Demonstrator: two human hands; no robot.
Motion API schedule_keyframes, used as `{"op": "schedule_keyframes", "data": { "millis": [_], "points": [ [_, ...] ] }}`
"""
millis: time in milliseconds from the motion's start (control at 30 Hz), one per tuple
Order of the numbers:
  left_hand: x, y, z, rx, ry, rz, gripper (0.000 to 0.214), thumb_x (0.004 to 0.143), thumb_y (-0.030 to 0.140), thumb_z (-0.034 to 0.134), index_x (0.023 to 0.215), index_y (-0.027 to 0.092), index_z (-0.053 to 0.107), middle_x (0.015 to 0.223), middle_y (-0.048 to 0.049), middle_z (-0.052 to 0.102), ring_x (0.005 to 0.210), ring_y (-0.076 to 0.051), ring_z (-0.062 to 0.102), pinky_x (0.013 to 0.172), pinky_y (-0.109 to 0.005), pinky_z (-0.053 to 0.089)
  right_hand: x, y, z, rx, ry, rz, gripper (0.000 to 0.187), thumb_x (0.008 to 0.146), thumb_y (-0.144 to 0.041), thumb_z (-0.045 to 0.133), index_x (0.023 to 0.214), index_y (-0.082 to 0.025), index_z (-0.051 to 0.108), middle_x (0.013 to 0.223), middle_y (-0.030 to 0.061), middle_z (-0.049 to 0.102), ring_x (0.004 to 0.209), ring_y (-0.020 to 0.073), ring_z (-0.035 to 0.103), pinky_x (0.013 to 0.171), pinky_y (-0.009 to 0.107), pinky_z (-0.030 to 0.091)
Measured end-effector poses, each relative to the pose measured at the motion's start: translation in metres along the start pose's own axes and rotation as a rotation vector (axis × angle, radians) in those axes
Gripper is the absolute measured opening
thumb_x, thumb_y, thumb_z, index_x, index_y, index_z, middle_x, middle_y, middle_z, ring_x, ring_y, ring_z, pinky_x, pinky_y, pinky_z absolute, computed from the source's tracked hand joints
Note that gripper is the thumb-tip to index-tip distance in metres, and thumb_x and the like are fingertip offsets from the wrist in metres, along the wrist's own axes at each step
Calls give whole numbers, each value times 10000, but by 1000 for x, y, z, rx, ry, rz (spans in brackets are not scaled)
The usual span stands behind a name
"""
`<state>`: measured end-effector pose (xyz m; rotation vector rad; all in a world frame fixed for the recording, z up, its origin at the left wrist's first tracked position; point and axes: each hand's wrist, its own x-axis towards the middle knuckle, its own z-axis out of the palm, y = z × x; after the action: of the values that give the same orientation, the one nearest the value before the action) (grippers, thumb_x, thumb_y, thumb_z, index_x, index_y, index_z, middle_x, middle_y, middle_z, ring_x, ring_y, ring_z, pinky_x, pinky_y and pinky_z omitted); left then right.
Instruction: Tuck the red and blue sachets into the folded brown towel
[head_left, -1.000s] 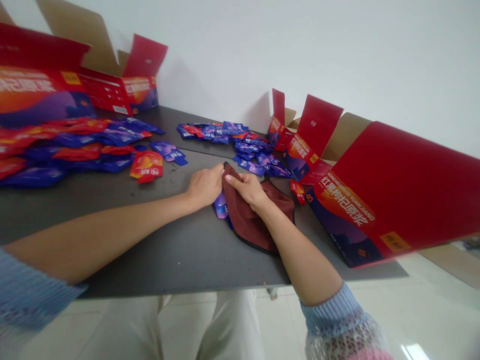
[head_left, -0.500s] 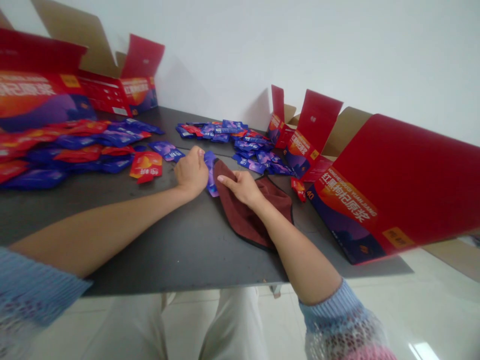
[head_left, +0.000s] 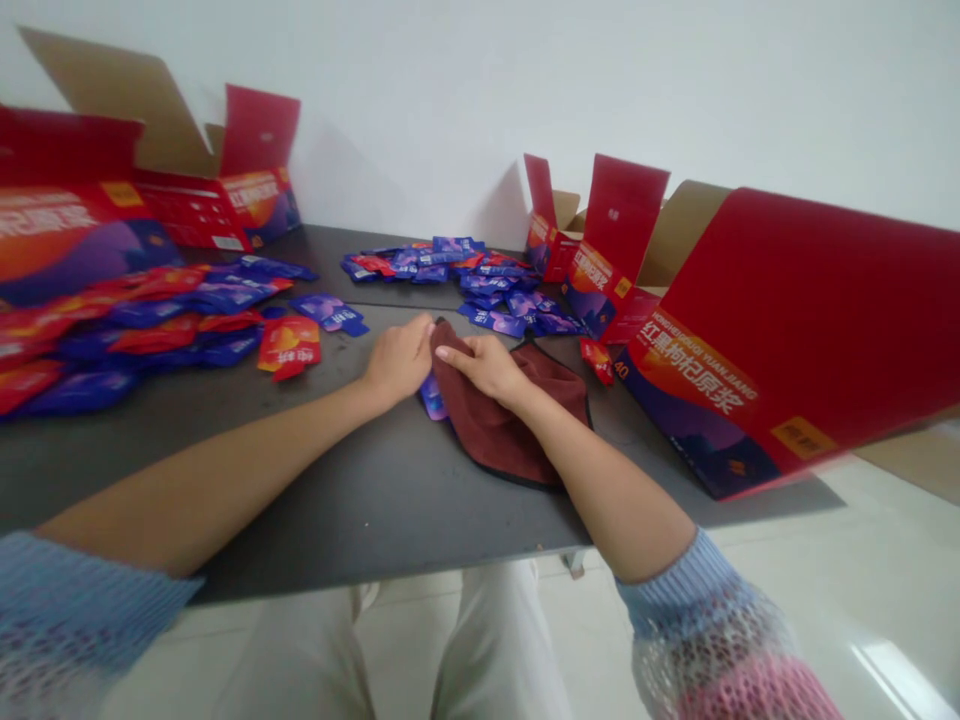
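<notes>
Close together over the middle of the table are my two hands. My left hand (head_left: 401,355) is closed on a purple sachet (head_left: 433,399), whose lower end shows beneath the fingers. The brown cloth (head_left: 555,390) with black edging is gripped in my right hand (head_left: 491,370), thumb on top. Its folded edge meets my left fingers and covers part of the sachet. Left of my left hand lie a loose purple sachet (head_left: 328,312) and a red sachet (head_left: 289,343).
Red and blue sachets (head_left: 161,315) are heaped at left, with another pile (head_left: 480,275) at the back. Open red cartons stand at left (head_left: 259,200) and right (head_left: 787,340). A small red packet (head_left: 596,360) lies beside the right carton. The grey table's front edge (head_left: 360,575) is near my legs.
My left hand has come closer to the cloth, and less of the purple sachet shows. My right hand keeps its grip on the cloth. The view has tilted slightly.
</notes>
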<state>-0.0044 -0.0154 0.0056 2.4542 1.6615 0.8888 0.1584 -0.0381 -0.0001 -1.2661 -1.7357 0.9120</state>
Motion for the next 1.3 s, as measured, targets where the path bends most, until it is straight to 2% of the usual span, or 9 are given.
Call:
{"op": "schedule_keyframes", "data": {
  "millis": [67, 133, 300, 500, 667, 833, 900, 1067, 1300],
  "points": [
    [-1, 1, 1, -42, -61, 74, 356, 992, 307, 279, 980, 193, 616, 841, -103, 707, 813, -256, 676, 679, -320, 416, 0, 1, 0, 90, -2, 24, 506, 735, -657, 650, 667, -161, 577, 583, -26, 536, 536, 94, 450, 496, 219, 317],
    [-1, 0, 1, -69, -64, 108, 361, 992, 303, 268, 979, 193, 612, 847, -104, 706, 807, -250, 676, 678, -315, 419, 2, 1, 1, 149, -11, 34, 518, 707, -670, 668, 672, -164, 565, 593, -24, 545, 529, 89, 447, 490, 216, 314],
    [6, -14, -8, 59, 28, 60, 403, 995, 358, 251, 1061, 184, 608, 866, -123, 702, 842, -276, 670, 719, -344, 430, 5, 1, 5, 133, -10, -6, 459, 744, -617, 673, 723, -164, 610, 653, -7, 609, 576, 106, 509, 528, 217, 359],
    [11, -29, -10, -2, 237, -141, 495, 1011, 389, 161, 1053, 210, 621, 993, -143, 697, 972, -281, 654, 798, -358, 409, 3, -1, 9, -130, 55, -79, 349, 806, -511, 691, 861, -167, 674, 818, 32, 702, 759, 168, 623, 657, 246, 422],
    [12, -31, -8, 34, 240, -103, 489, 1006, 374, 184, 1039, 183, 633, 960, -158, 701, 935, -298, 661, 764, -375, 415, 3, -3, 9, -303, 83, -122, 353, 844, -518, 659, 836, -166, 649, 835, 49, 697, 786, 188, 626, 718, 279, 411],
    [11, -29, -8, 120, 252, -84, 494, 1011, 366, 170, 1043, 191, 631, 937, -141, 708, 894, -273, 666, 741, -354, 420, 2, -4, 10, -303, 76, -120, 335, 865, -499, 642, 881, -165, 651, 864, 53, 696, 818, 194, 628, 752, 285, 418],
    [8, -25, -6, 122, 213, -18, 494, 1011, 360, 168, 1007, 182, 629, 911, -138, 710, 874, -265, 670, 735, -345, 421, 3, -4, 9, -277, 72, -125, 312, 877, -471, 633, 892, -160, 655, 869, 51, 695, 824, 189, 624, 761, 280, 420],
    [1, -12, -1, 40, -40, 172, 411, 982, 315, 246, 934, 170, 628, 829, -129, 714, 798, -268, 685, 685, -332, 417, 6, 1, 4, -186, 72, -134, 351, 874, -484, 610, 865, -137, 661, 827, 39, 671, 783, 176, 591, 718, 264, 416],
    [-4, -3, -4, 79, -20, 140, 404, 988, 313, 267, 1117, 176, 624, 879, -122, 732, 839, -284, 702, 690, -328, 431, 8, 4, 1, -26, 69, -156, 395, 819, -526, 626, 862, -134, 656, 836, 29, 662, 772, 159, 569, 709, 256, 435]
  ]
}}
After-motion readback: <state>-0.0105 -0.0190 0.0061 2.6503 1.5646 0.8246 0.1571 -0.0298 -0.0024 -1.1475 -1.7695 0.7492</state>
